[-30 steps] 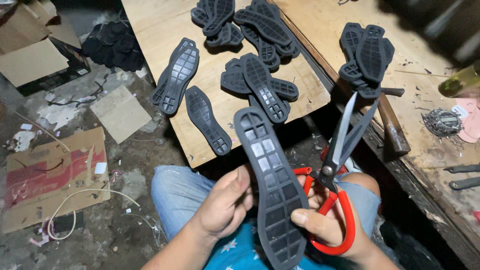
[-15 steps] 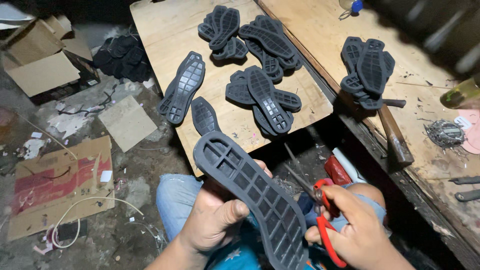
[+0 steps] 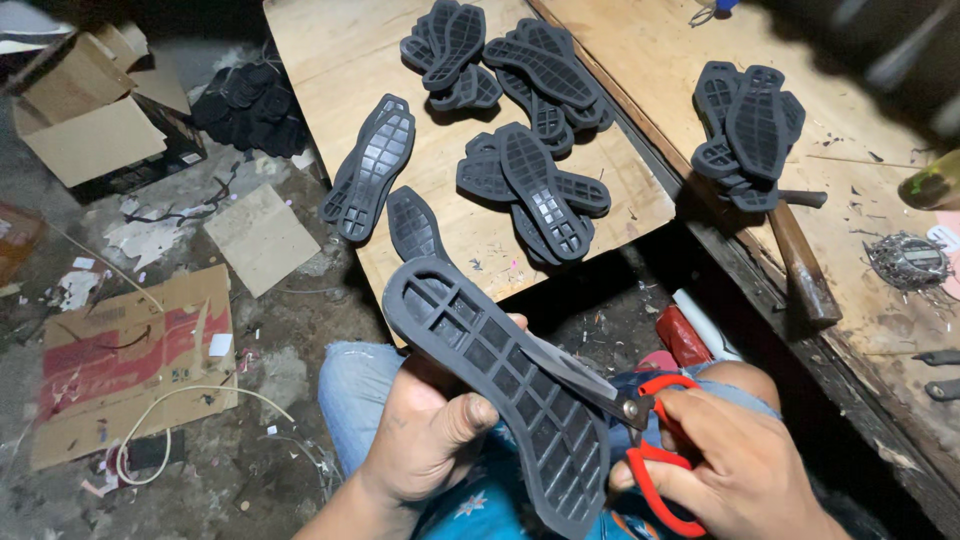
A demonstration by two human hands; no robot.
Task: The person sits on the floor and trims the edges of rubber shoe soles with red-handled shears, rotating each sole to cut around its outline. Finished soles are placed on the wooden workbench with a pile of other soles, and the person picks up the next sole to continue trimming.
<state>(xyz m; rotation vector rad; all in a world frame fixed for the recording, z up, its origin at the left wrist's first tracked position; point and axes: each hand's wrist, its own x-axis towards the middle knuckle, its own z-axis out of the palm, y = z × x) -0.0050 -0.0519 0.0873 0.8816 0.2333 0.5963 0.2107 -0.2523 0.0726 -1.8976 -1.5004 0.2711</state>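
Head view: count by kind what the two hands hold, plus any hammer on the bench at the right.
Black shoe sole, in the left hand: 1
Red-handled scissors, in the right hand: 1
Hammer, lying on the bench: 1
Total: 3

The scissors' (image 3: pixel 640 440) blade tips hide behind the grey sole (image 3: pixel 500 385), whose lower end the picture's bottom edge nearly cuts.
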